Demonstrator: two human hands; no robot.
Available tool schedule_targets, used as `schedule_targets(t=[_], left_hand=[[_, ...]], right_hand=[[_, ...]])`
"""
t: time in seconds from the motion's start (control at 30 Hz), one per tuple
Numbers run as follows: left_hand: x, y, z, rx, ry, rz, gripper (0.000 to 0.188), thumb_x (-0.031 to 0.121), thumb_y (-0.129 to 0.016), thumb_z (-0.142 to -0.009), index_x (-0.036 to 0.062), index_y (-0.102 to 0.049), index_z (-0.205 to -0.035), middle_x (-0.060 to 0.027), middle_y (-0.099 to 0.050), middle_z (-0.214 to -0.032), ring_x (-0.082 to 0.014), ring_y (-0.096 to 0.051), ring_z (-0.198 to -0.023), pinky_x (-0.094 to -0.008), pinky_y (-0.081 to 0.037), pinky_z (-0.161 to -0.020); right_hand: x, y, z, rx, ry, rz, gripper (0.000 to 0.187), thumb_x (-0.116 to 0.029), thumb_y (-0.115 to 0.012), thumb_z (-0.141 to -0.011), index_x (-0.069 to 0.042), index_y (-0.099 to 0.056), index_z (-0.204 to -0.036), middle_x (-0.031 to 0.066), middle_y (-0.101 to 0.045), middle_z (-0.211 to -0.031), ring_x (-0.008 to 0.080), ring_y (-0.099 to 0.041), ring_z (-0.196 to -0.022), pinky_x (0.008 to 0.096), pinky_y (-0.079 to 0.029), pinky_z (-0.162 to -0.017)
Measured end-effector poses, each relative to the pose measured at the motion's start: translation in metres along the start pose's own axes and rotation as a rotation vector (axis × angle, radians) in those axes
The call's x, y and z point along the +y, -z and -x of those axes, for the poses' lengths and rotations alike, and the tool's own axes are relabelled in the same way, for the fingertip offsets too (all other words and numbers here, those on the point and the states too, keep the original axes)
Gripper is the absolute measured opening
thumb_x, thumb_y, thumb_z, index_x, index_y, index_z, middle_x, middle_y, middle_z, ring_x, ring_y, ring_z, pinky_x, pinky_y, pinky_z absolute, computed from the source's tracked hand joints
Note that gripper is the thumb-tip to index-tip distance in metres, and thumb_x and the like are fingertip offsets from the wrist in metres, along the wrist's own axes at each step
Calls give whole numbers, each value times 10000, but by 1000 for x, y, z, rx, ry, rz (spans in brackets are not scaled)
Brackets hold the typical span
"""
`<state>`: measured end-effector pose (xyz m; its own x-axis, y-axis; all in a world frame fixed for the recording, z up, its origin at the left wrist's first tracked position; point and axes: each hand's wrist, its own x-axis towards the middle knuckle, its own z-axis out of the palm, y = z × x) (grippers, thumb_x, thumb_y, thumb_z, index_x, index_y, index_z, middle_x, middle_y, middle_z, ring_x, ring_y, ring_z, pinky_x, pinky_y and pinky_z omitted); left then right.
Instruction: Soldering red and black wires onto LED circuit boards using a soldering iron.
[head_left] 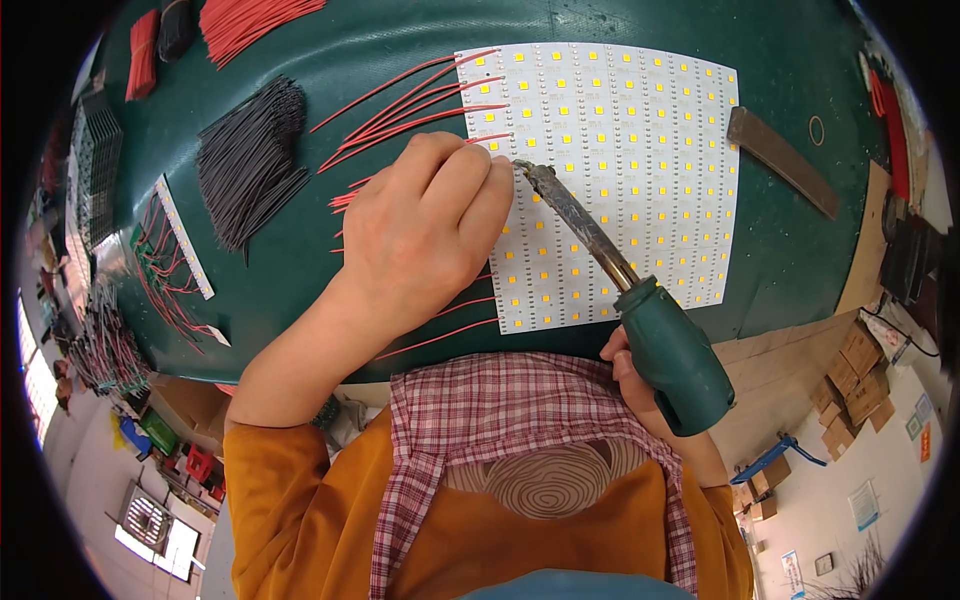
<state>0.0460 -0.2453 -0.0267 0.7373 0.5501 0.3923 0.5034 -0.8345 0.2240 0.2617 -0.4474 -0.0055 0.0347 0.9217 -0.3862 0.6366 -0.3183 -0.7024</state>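
Observation:
A white LED panel (pixel 620 190) with rows of yellow chips lies on the green work mat. Red wires (pixel 400 128) run leftward from solder points along its left edge. My left hand (pixel 430 215) is closed over that edge, its fingers pinched together close to the panel. Clustered red wire ends (pixel 345 200) stick out from beneath it; its fingertips are hidden. In my right hand (pixel 627 368) is a soldering iron (pixel 680 365) with a green handle, which covers most of the fingers. The iron's dark tip meets the panel's left side, right beside my left fingertips.
Bundled black wires (pixel 250 160) lie left of the panel, and red wire bundles (pixel 255 25) at the far left. A narrow LED strip (pixel 185 235) with thin wires rests at the left. A flat metal bar (pixel 785 160) touches the panel's right edge, near a rubber band (pixel 816 130).

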Motion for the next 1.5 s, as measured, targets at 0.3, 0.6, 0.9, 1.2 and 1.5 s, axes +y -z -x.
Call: schedule_targets(t=[0.3,0.6,0.9,1.2,1.5], left_hand=[[0,0,-1,-15,17,8,342,40,-696,-634,6,-692,-974,-57,-633,-898,-227,-647,-845,-297,-534,-625],[1,1,-1,-3,16,-11,314,48,-697,-638,11,-698,-950,-58,-640,-906,-225,-646,-826,-299,-533,-616],[9,6,8,23,95,217,276,-58,-714,-669,5,-702,-938,-74,-649,-848,-239,-636,-759,-321,-509,-617],[14,3,9,-4,78,117,290,-4,-723,-660,8,-708,-949,-61,-659,-858,-234,-649,-787,-310,-537,-633],[14,3,10,1,67,88,289,4,-721,-662,15,-711,-951,-54,-659,-857,-223,-649,-788,-302,-535,-622]], right_hand=[[-13,8,-3,10,-26,-178,304,-142,-698,-825,-60,-623,-1108,61,-644,-916,178,-613,-740,308,-507,-655],[-17,6,-2,86,-40,-91,293,-100,-744,-783,-82,-673,-1067,57,-693,-920,220,-697,-770,325,-543,-680],[-7,12,10,-2,-55,-206,333,-160,-704,-857,-79,-618,-1168,59,-659,-909,187,-616,-761,323,-499,-685],[-9,14,7,-67,-4,-7,181,-177,-654,-936,-26,-592,-1014,51,-639,-817,128,-558,-693,279,-462,-653],[-7,9,5,-37,17,-59,139,-108,-641,-921,-17,-609,-1022,62,-636,-821,143,-570,-692,280,-474,-652]])
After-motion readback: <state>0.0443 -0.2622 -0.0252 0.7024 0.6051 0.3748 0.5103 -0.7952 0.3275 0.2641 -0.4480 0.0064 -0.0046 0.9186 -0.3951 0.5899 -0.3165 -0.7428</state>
